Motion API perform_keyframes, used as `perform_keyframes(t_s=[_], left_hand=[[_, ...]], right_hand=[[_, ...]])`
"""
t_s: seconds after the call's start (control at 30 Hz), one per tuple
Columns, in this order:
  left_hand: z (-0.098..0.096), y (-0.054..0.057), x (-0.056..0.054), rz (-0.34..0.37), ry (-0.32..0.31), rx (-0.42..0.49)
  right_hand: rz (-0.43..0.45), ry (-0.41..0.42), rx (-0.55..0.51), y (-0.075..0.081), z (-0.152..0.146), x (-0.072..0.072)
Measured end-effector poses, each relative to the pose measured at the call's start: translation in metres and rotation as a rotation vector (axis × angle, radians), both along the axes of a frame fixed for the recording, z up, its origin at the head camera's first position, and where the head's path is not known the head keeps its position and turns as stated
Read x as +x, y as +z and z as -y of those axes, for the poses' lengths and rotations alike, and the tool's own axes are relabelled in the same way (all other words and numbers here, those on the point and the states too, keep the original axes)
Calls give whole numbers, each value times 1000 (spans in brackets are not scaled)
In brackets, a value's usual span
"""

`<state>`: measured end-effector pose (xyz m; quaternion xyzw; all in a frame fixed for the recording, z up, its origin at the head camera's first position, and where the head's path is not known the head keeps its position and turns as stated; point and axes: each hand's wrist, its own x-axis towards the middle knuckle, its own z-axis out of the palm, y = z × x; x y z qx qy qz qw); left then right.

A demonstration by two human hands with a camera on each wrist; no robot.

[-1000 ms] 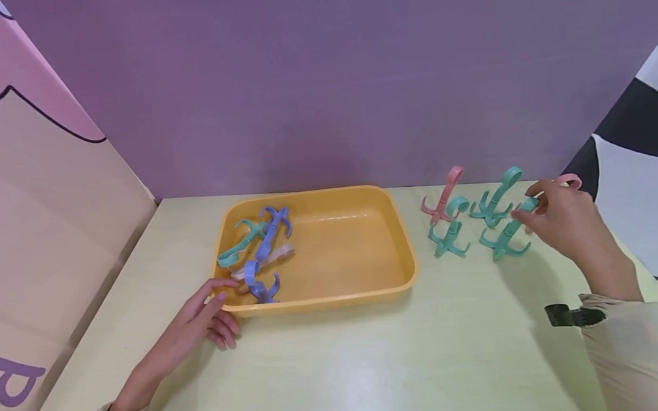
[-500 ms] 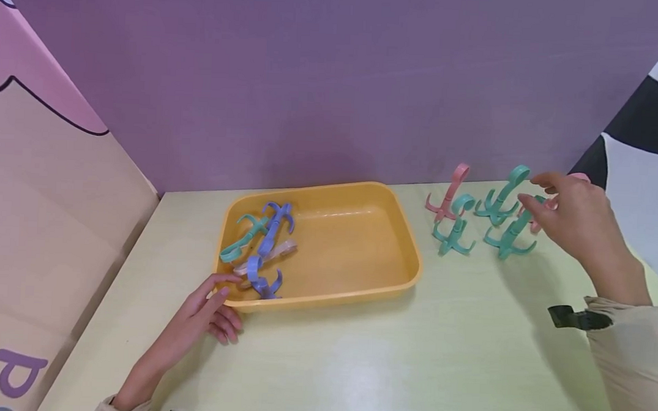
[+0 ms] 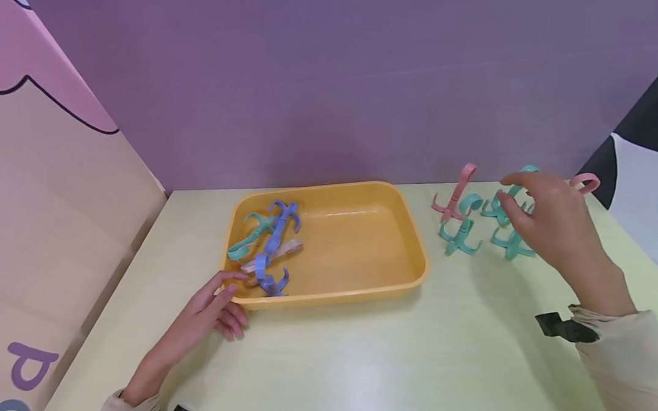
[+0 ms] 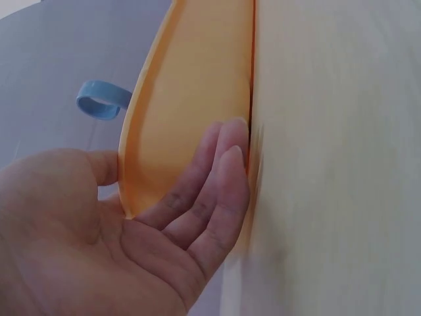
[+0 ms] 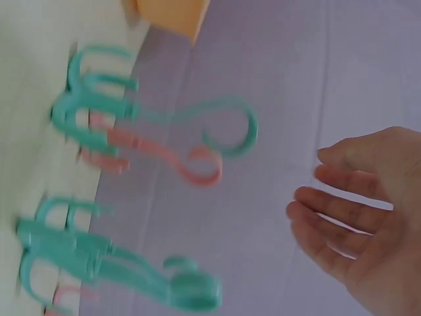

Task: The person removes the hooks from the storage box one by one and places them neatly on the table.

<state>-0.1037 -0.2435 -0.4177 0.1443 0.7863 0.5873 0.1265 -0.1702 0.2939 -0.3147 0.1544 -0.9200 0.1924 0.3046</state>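
My left hand point(image 3: 205, 313) grips the near left corner of the yellow tray point(image 3: 353, 290), its digits on both sides of the rim; in the left wrist view, several fingers lie along the outer wall. My right hand point(image 3: 560, 225), thumb and fingers apart and holding nothing, hovers above the standing multi-prong hooks. Below it stands a green hook point(image 3: 513, 245), its upper part hidden by the hand. Around it stand a green hook point(image 3: 461, 236), another green hook point(image 3: 497, 208), a pink hook point(image 3: 457, 193) and a partly hidden pink hook point(image 3: 585, 180).
Inside the tray, at its left end, lie a green hook point(image 3: 253, 236), a blue hook point(image 3: 277, 231), a pale pink hook point(image 3: 290, 248) and another blue hook point(image 3: 270, 284). A purple panel point(image 3: 334, 89) rises behind the pale table point(image 3: 344, 365).
My right hand has let go of the front green hook, which stays standing, and has shifted left above it. The left hand keeps its place at the tray corner. The head view has shifted slightly.
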Motion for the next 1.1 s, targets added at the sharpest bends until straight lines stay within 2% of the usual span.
perform_keyframes(t_s=[0.17,0.37,0.77,1.1], left_hand=[[-1,1,-2,-24,31,-42],[-10,1,-6,-12,36,-40],[-18,3,-9,-11,44,-41],[-20,3,-9,-23,61,-50]], right_hand=[[-124,124,34,-7,34,7],[-201,291,90,-18,66,12],[-159,432,133,-22,134,14],[-134,571,141,-16,197,19]])
